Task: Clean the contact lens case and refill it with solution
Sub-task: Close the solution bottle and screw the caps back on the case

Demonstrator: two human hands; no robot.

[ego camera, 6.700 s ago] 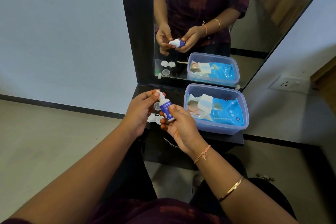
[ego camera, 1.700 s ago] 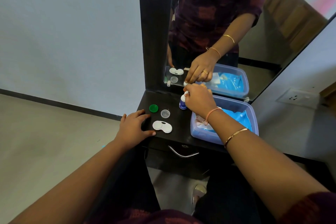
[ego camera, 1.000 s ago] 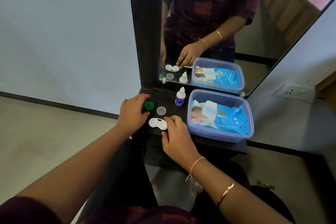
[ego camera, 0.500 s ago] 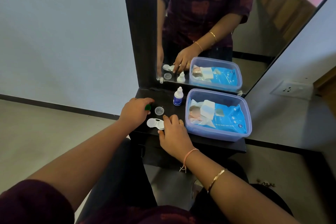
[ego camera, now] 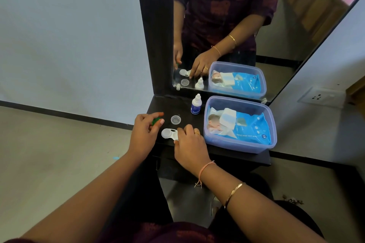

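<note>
The white contact lens case point(ego camera: 168, 133) lies on the black shelf point(ego camera: 233, 157) near its front edge. My right hand point(ego camera: 190, 145) rests on the case's right half and pins it down, hiding that well. My left hand point(ego camera: 145, 133) pinches the green cap point(ego camera: 157, 120) just left of the case. The clear cap point(ego camera: 175, 119) lies flat behind the case. The small solution bottle point(ego camera: 196, 104), white with a blue label, stands upright and capped farther back near the mirror.
A blue-tinted plastic tub point(ego camera: 240, 144) holding a pack of wet wipes fills the shelf's right side. The mirror point(ego camera: 237, 25) stands along the back and reflects everything. A wall socket point(ego camera: 322, 97) sits at the right.
The solution bottle was set upright at the back of the shelf. My right hand came down onto the lens case. My left hand closed on the green cap and lifted it slightly.
</note>
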